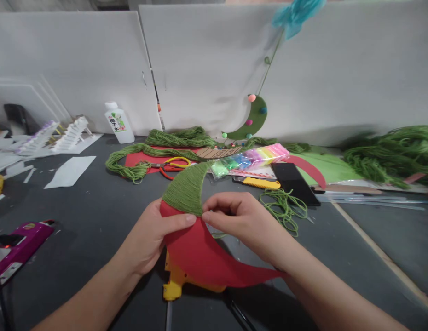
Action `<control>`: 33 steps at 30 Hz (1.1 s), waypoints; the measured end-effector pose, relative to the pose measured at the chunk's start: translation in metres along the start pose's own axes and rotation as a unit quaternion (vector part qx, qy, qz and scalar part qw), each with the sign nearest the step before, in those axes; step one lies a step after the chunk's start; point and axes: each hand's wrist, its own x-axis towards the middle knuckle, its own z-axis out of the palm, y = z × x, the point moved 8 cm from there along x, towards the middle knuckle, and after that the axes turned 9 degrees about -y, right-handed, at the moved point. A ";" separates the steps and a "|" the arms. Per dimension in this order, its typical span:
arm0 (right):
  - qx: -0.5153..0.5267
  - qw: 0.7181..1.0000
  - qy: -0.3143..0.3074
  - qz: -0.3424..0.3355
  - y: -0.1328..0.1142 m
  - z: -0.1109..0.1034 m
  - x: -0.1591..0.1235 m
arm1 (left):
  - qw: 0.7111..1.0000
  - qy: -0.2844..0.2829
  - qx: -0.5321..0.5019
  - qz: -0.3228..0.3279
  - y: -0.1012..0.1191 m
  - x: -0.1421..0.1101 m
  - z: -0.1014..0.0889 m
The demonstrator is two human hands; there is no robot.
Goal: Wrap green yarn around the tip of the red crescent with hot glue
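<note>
The left hand (157,232) is clamped on a red moon shape (196,250), with its thumb flat on top, just below the wrapped green yarn (184,186). The moon is held up over the table (96,220), in front of the person. The right hand (234,209) has its thumb and finger pinched together on the yarn at the moon's inside edge.

If that pinch slips, the top rows could go loose and slide, because the edge is smooth and curved. Pulling too hard might bend the thin moon. The loose yarn (286,209) lies in a messy heap near the right arm, so it could knot or snag. A yellow glue gun (172,287) sits under the moon; if it is hot, it could burn someone.
</note>
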 end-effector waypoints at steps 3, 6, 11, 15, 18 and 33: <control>0.005 1.000 -0.005 -0.006 -0.001 0.001 0.000 | 1.000 -0.022 0.002 -0.014 -0.001 0.001 0.002; -0.011 1.000 0.012 -0.022 -0.006 -0.002 0.000 | 0.999 -0.034 0.039 -0.006 0.001 0.003 0.001; -0.266 0.942 0.179 -0.096 -0.028 -0.020 -0.013 | 0.906 0.185 0.315 0.212 0.050 -0.016 -0.019; -0.506 0.809 0.233 -0.187 -0.042 0.002 -0.026 | 0.892 0.105 0.409 0.164 0.039 -0.014 0.004; -0.583 0.747 0.214 -0.236 -0.043 0.027 -0.030 | 0.900 0.122 0.404 0.108 0.025 -0.016 0.005; -0.398 0.882 0.085 -0.235 -0.043 0.013 -0.019 | 0.946 0.050 0.321 -0.015 0.014 -0.004 0.003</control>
